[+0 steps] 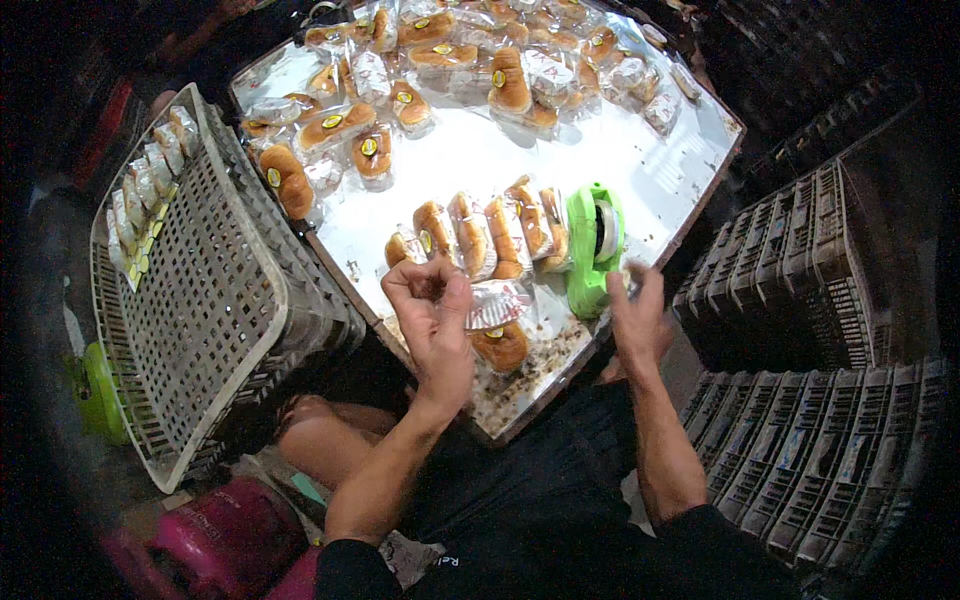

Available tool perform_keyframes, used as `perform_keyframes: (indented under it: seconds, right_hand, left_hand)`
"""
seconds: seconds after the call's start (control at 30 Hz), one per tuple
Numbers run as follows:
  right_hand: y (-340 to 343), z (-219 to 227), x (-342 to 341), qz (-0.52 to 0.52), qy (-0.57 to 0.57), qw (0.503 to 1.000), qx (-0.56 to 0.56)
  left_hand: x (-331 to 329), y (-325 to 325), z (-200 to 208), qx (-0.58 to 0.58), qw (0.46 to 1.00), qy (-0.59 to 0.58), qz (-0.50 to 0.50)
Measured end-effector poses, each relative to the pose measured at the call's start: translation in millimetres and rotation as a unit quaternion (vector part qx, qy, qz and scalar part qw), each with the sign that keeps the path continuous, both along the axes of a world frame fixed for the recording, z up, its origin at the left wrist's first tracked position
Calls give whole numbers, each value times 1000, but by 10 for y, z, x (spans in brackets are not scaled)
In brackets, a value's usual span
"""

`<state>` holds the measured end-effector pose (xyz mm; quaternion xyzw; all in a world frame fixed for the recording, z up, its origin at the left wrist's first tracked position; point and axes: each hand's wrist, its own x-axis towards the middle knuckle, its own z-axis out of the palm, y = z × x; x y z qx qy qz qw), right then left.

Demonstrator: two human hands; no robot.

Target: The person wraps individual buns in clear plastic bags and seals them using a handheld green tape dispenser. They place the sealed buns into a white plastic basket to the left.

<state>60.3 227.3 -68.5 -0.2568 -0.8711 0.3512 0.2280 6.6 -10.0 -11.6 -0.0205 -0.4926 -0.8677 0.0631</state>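
My left hand (434, 320) is closed, with thumb and fingertips curled together. A bread roll in a clear printed wrapper (499, 304) extends from its palm side, its near end hidden by the hand. Under that lies another wrapped roll (501, 346) with a yellow sticker. Beside the cutting end of a green tape dispenser (585, 265) is my right hand (642, 325), thumb raised and fingers smeared by motion; whether it holds anything does not show. Just beyond my left hand, several wrapped rolls (472, 236) lean side by side in a row on the white tabletop (470, 150).
More wrapped rolls (445, 55) lie heaped along the table's far side. To the left stands a grey plastic crate (215, 270) with a row of wrapped packs (150, 185) inside. Stacked crates (780, 270) flank the right side. A pink gas cylinder (232, 535) sits at lower left.
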Motion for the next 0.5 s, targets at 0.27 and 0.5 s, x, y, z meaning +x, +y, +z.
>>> perform_keyframes:
  seconds: [0.27,0.5]
  right_hand:
    - [3,80,-139,-20,26,998,-45]
    - [-564,-157,211,84,-23,940,-329]
  left_hand:
    - [0,125,-191,-89,995,-34,-13]
    - [-51,203,-250,-122,991,-54,-21]
